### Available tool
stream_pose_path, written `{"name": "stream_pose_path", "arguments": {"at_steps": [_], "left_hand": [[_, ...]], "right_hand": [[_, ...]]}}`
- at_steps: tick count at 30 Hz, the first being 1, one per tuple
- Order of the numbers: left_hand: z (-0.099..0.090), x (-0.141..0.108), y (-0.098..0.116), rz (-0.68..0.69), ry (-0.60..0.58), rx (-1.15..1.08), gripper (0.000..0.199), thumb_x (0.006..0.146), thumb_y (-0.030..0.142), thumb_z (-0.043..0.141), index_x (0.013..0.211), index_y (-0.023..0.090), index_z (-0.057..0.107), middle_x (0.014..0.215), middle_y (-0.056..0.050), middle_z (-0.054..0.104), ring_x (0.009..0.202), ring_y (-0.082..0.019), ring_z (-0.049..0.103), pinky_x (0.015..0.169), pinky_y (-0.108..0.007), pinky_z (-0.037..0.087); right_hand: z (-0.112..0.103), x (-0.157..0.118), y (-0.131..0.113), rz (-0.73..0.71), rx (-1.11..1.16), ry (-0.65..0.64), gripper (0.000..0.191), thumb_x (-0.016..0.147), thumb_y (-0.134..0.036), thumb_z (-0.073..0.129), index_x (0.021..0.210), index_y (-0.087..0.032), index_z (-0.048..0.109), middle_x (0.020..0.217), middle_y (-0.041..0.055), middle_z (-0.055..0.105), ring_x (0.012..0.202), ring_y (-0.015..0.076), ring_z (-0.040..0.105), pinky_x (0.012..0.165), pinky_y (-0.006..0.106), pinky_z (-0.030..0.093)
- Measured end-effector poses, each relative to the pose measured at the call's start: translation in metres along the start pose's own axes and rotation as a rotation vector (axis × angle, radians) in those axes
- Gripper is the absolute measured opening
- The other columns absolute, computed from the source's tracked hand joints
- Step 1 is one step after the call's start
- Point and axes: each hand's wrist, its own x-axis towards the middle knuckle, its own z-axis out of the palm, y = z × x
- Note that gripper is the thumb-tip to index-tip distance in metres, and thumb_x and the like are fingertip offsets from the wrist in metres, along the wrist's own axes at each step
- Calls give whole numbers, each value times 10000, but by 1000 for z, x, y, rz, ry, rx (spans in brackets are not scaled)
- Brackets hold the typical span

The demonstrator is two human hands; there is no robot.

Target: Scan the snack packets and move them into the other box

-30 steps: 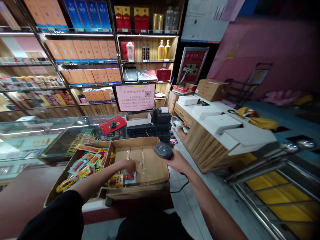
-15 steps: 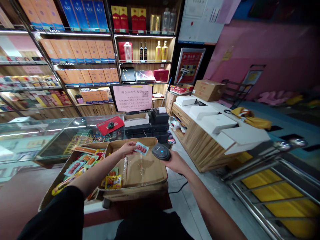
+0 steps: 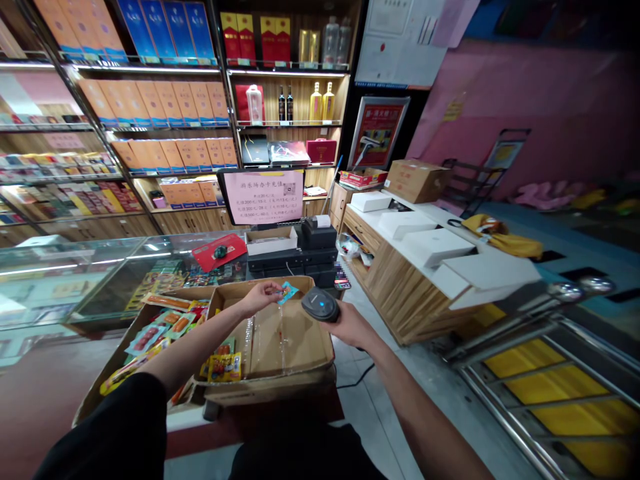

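Between the fingertips of my left hand (image 3: 263, 297) is a small blue snack packet (image 3: 287, 293), held above the far part of an open cardboard box (image 3: 293, 343). My right hand (image 3: 350, 325) is wrapped round a dark barcode scanner (image 3: 320, 304) with a blue light on top. The scanner's head points left and lies just right of the packet. Yellow snack packets (image 3: 224, 367) lie in the left end of this box. Beside it on the left, a second cardboard box holds several packaged sausages (image 3: 179, 323) and other packets.
Behind the boxes stand a screen with a pink paper sign (image 3: 263, 197) and a black receipt printer (image 3: 320, 235). A glass display counter (image 3: 115, 263) runs left. White boxes (image 3: 437, 246) sit on a wooden cabinet at right, near a metal railing (image 3: 550, 347).
My left hand has turned the packet over, so its blue printed side shows instead of the reddish pieces, and has shifted slightly right. The scanner has barely moved.
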Motion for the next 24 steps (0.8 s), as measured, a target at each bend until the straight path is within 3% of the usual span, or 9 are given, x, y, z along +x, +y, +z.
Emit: {"name": "stream_pose_path", "arguments": {"at_steps": [4,10,17,24], "left_hand": [[3,0,1,47,14,11,597,456,92,951,1007,163,732,936,-64,769,809,-177,710,799,-292,554],[1,6,0,-56,-6,-20,397,507,161,953,847,131,750,798,-69,771,706,-190,716,726,-294,560],[1,15,-6,-77,186,-198,434,554,139,951,820,160,608,769,-34,722,665,-175,722,714,-323,611],[5,13,-1,-78,181,-226,390,618,163,922,779,162,567,821,-58,724,769,-218,746,734,-377,638]], "right_hand": [[-1,2,3,10,-7,2,346,722,-229,744,1065,-181,745,1047,72,799,995,291,739,822,346,568],[-4,3,2,21,-14,9,356,715,-246,759,1066,-188,739,1058,73,798,1005,304,740,820,353,568],[-4,5,3,12,-23,-13,335,734,-245,743,1064,-190,743,1071,72,796,1019,300,740,835,348,564],[-3,8,2,16,-20,-20,310,732,-233,746,1039,-190,749,1051,72,799,1021,302,736,823,351,565]]}}
